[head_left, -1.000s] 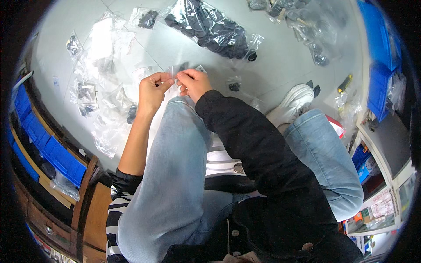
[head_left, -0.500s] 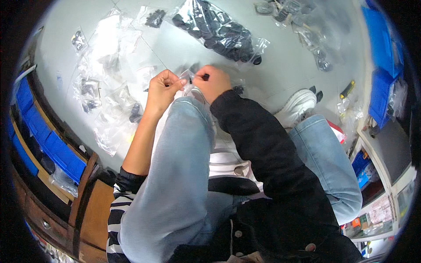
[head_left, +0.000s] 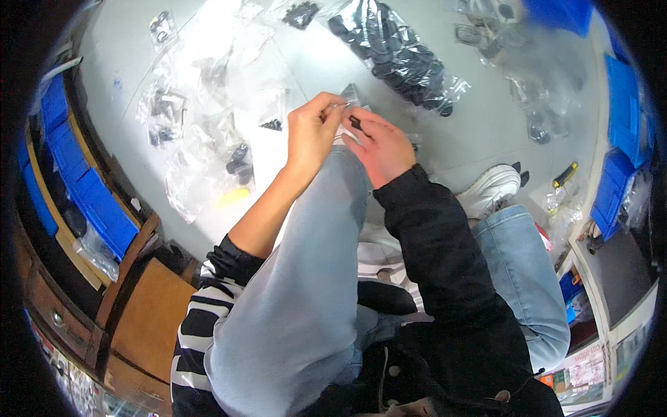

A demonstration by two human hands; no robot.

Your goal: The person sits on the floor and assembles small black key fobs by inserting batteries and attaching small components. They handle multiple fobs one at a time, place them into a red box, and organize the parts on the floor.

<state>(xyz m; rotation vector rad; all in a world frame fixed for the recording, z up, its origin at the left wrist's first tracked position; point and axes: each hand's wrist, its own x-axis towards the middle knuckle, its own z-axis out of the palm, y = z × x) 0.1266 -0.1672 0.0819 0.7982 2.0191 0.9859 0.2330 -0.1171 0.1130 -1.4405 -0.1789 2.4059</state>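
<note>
Over my raised knee, the two hands meet with their fingertips close together. My left hand [head_left: 310,135] is closed in a pinch, apparently on the edge of a small clear plastic bag that the fingers mostly cover. A small black part [head_left: 356,123] sits between the thumb and fingers of my right hand [head_left: 385,149]; its exact kind is too small to make out. Just beyond the fingertips shows a small grey, clear-looking packet [head_left: 349,91]. To the left of my left hand, a clear bag with small black pieces [head_left: 272,124] lies on the floor.
A long clear bag of black parts [head_left: 396,59] lies ahead. Clear bags [head_left: 167,115] are spread at left, more [head_left: 538,104] at right. A yellow-and-black cutter [head_left: 566,174] lies near my white shoe [head_left: 490,189]. Blue bins [head_left: 104,208] line both sides.
The view has shifted, so the floor things appear farther right and lower. My right hand has opened out from a tighter curl, and the black part shows more plainly between its fingers.
</note>
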